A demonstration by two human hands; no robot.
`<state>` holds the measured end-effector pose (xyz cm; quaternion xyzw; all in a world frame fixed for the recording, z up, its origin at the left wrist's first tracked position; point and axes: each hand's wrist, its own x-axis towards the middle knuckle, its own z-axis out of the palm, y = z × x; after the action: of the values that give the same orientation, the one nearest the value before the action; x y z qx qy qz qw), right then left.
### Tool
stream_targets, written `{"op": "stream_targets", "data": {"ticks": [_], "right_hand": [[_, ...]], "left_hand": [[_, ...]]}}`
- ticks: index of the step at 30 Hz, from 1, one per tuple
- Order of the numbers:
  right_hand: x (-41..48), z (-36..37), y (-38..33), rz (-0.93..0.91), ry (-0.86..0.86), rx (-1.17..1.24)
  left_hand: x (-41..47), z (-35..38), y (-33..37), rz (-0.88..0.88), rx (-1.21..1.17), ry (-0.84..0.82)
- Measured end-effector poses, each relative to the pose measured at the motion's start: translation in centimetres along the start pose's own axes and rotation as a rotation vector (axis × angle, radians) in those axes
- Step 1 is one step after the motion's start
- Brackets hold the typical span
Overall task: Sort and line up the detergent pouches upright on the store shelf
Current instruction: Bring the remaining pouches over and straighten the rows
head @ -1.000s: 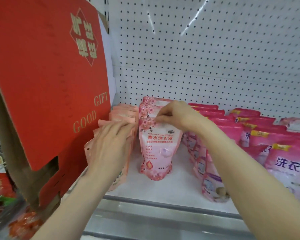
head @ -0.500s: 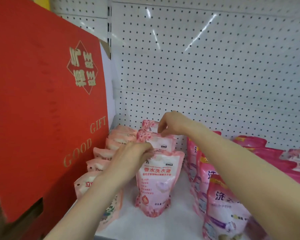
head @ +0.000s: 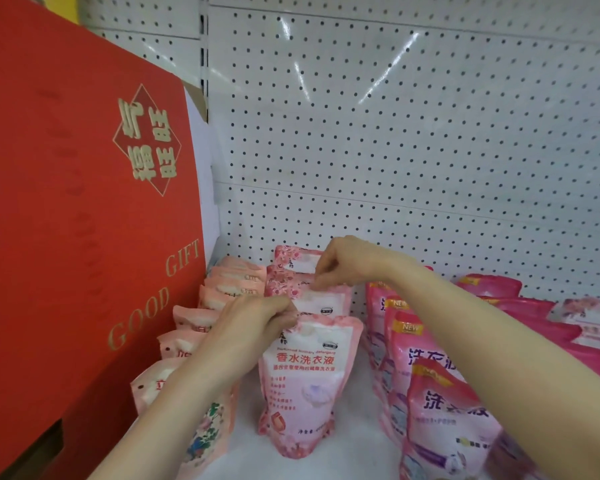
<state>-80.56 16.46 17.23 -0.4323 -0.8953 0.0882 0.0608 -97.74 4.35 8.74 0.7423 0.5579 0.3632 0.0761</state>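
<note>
Since before, both hands [head: 257, 317] [head: 343, 261] shifted little, each pinching one of three floral pouches [head: 302, 382].

Two bare hands, left hand [head: 257, 318] and right hand [head: 347, 261]. One large red cardboard gift box [head: 84, 216] with gold lettering. Three pale pink floral stand-up pouches [head: 305, 382] in the middle row. At least six peach-pink pouches [head: 236, 275] in the left row. At least four magenta pouches [head: 444, 420] upright in the right row; those farther right cannot be counted.
</note>
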Motion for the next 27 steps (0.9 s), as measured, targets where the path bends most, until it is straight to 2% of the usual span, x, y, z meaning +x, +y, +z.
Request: {"op": "stream_targets", "data": {"ticks": [3, 4, 7, 8, 12, 18, 22, 24, 27], "right_hand": [[1.3, -0.8, 1.4, 0.032, 0.211, 0.070], [1.7, -0.7, 1.6, 0.042, 0.204, 0.028], [3.3, 0.9, 2.1, 0.051, 0.016, -0.093], [3.8, 1.4, 2.3, 0.050, 0.000, -0.114], [4.6, 1.4, 3.0, 0.100, 0.066, -0.164], [2.8, 0.7, 2.5, 0.089, 0.055, -0.135], [-1.2, -0.3, -1.1, -0.024, 0.205, -0.084], [-4.1, 0.2, -3.4, -0.074, 0.218, -0.065], [-7.7, 2.5, -5.5, -0.080, 0.203, -0.087]], "left_hand": [[-0.1, -0.2, -0.1, 0.019, -0.004, -0.025], [-0.1, -0.2, -0.1, 0.027, -0.003, -0.033], [-0.2, -0.2, -0.2, 0.024, -0.017, -0.041], [-0.3, -0.2, -0.2, 0.018, -0.024, -0.048], [-0.4, -0.2, -0.5, -0.004, -0.051, -0.056], [-0.7, -0.6, -0.1, 0.001, 0.009, -0.082], [-2.9, -3.1, -0.7, -0.001, 0.117, 0.053], [-4.5, -4.5, -1.1, -0.009, 0.197, 0.138], [-6.8, -5.1, -1.9, -0.026, 0.257, 0.168]]}}
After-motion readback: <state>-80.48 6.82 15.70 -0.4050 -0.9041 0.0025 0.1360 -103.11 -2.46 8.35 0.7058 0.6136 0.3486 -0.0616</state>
